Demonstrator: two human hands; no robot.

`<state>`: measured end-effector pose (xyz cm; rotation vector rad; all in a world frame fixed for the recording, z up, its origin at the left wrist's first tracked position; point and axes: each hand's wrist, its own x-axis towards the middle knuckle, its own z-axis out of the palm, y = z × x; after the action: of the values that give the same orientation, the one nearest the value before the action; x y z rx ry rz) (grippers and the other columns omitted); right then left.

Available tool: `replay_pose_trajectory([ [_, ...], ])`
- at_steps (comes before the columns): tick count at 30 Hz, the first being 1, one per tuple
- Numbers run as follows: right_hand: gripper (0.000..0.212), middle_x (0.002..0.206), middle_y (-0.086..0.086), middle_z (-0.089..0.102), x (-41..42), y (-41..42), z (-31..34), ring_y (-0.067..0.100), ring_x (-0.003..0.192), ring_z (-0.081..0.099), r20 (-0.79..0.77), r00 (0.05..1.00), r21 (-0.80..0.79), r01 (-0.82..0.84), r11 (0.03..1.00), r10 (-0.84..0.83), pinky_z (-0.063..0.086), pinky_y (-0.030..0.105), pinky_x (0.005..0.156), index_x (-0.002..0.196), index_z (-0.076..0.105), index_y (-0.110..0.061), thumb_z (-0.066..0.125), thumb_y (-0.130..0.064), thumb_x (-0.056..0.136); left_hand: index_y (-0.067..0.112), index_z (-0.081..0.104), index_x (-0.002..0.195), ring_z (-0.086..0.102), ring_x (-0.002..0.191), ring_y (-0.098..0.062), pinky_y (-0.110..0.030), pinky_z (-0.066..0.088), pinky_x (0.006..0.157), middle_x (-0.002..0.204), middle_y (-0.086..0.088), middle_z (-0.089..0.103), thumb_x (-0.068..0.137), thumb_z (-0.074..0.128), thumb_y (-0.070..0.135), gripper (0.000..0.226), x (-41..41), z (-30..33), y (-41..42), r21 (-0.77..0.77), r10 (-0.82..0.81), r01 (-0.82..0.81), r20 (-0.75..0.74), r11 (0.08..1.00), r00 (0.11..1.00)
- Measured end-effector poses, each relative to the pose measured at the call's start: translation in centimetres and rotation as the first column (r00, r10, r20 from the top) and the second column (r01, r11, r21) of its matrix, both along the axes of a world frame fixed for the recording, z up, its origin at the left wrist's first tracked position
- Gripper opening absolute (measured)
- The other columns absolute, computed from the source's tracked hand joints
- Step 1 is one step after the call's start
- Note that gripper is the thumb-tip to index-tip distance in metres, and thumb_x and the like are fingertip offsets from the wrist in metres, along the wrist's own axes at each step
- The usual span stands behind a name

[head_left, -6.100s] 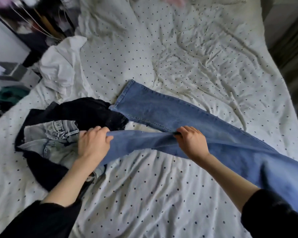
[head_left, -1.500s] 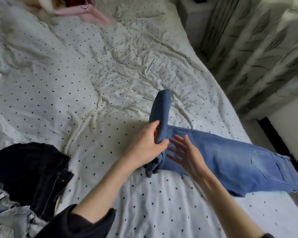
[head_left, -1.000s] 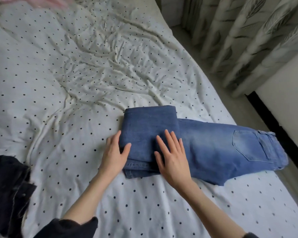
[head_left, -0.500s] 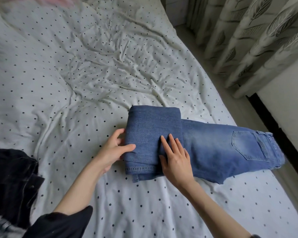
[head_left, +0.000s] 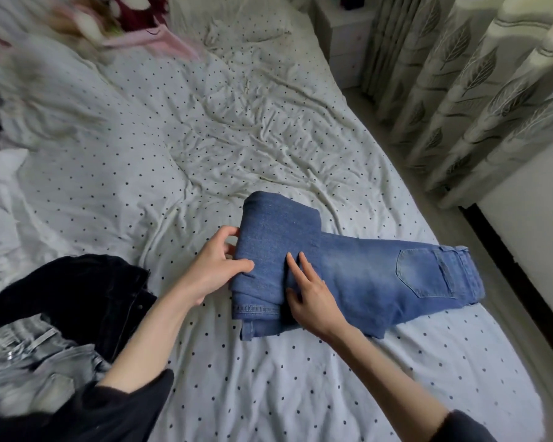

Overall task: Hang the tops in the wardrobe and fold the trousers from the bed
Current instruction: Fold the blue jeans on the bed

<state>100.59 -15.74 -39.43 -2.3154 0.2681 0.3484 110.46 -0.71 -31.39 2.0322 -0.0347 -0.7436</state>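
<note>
On the dotted bed sheet (head_left: 268,378), blue jeans (head_left: 358,269) lie part-folded; left hand (head_left: 216,272) grips the thick denim fold, right hand (head_left: 313,298) seemingly presses flat, fingers spread.

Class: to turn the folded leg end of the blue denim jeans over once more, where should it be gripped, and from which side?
Grip the blue denim jeans at the thick folded leg end, from its left edge, where the layers stack into a graspable bundle.

Leaf-patterned curtains (head_left: 479,90) at right, pale nightstand (head_left: 342,36) beside them, white wall (head_left: 540,202), dark skirting (head_left: 521,282)
</note>
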Motion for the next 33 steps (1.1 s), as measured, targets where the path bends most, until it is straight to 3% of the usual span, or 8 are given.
replay_pose_trajectory([
  [9,0.061,0.157,0.001,0.018,3.8,7.2,1.5,0.012,0.143,0.02,-0.07,0.99,0.501,-0.073,0.862,0.125,0.014,0.015,0.11,0.149,0.021,-0.024,0.049,-0.014,0.096,0.03,0.047,0.103,0.063,0.086,-0.033,-0.047,0.05,0.084,0.087,-0.013,0.066,0.056,0.064,0.026,0.05,1.6,3.8,5.4,0.274,0.012,-0.056,0.157,0.96,0.987],
  [12,0.044,0.142,-0.002,0.048,4.1,6.6,0.1,0.014,0.13,0.043,-0.313,0.949,0.718,0.209,0.663,0.04,0.035,0.028,0.102,0.143,0.038,-0.027,0.045,-0.025,0.099,0.021,0.042,0.11,0.061,0.094,-0.034,-0.048,0.048,0.087,0.095,-0.015,0.064,0.074,0.067,0.017,0.044,0.7,0.2,4.3,0.292,0.005,-0.036,0.107,0.956,0.994],
  [16,0.04,0.103,-0.004,0.064,2.8,2.1,-2.0,0.012,0.088,0.059,-0.559,0.825,0.76,0.548,0.349,-0.081,0.048,0.035,0.083,0.113,0.06,-0.027,0.03,-0.05,0.099,0.019,0.039,0.115,0.058,0.091,-0.028,-0.037,0.048,0.083,0.096,-0.004,0.053,0.078,0.069,0.021,0.048,-2.0,-5.4,-0.2,0.233,-0.102,0.073,0.116,0.97,0.988],
  [20,0.035,0.112,0.011,0.065,1.4,-2.4,-3.0,0.015,0.093,0.058,-0.491,0.783,0.588,0.622,0.517,-0.383,0.047,0.032,0.083,0.097,0.063,-0.019,0.035,-0.04,0.1,0.024,0.037,0.137,0.053,0.101,-0.016,-0.026,0.04,0.093,0.115,0.004,0.042,0.085,0.064,0.03,0.059,-4.4,-8.6,-4.0,0.216,-0.259,0.253,0.001,0.943,0.966],
  [22,0.032,0.128,0.012,0.058,0.3,-3.9,-3.7,0.014,0.107,0.054,-0.417,0.802,0.516,0.596,0.615,-0.428,0.043,0.035,0.098,0.116,0.059,-0.011,0.039,-0.031,0.1,0.019,0.047,0.133,0.055,0.102,-0.017,-0.022,0.04,0.091,0.123,0.0,0.049,0.089,0.059,0.023,0.046,-4.9,-9.7,-4.3,0.225,-0.25,0.248,-0.023,0.942,0.968],
  [25,0.044,0.146,0.007,0.042,-0.8,-4.4,-3.8,0.018,0.133,0.038,-0.244,0.894,0.251,0.432,0.866,-0.375,0.028,0.03,0.111,0.141,0.041,-0.009,0.042,-0.023,0.099,0.009,0.056,0.122,0.058,0.094,-0.024,-0.023,0.041,0.085,0.119,-0.013,0.058,0.091,0.054,0.01,0.031,-4.1,-10.7,-2.3,0.301,-0.017,-0.006,0.072,0.954,0.997],
  [28,0.044,0.15,0.011,0.033,-1.0,-3.5,-4.4,0.024,0.139,0.026,-0.069,0.963,0.074,0.267,0.961,-0.262,0.018,0.027,0.111,0.141,0.041,-0.011,0.045,-0.019,0.098,0.002,0.048,0.129,0.056,0.107,-0.029,-0.03,0.041,0.092,0.127,-0.019,0.053,0.092,0.055,0.01,0.039,-2.4,-11.8,0.5,0.344,0.177,-0.19,0.069,0.92,0.982],
  [33,0.05,0.156,0.008,0.019,-1.0,-2.4,-6.4,0.023,0.143,0.016,-0.171,0.975,0.007,0.144,0.99,-0.141,0.016,0.029,0.113,0.146,0.032,-0.017,0.044,-0.023,0.098,0.013,0.038,0.137,0.052,0.101,-0.018,-0.031,0.044,0.082,0.127,-0.005,0.052,0.092,0.058,0.021,0.05,-1.5,-13.5,1.5,0.102,0.355,-0.341,-0.34,0.935,0.871],
])
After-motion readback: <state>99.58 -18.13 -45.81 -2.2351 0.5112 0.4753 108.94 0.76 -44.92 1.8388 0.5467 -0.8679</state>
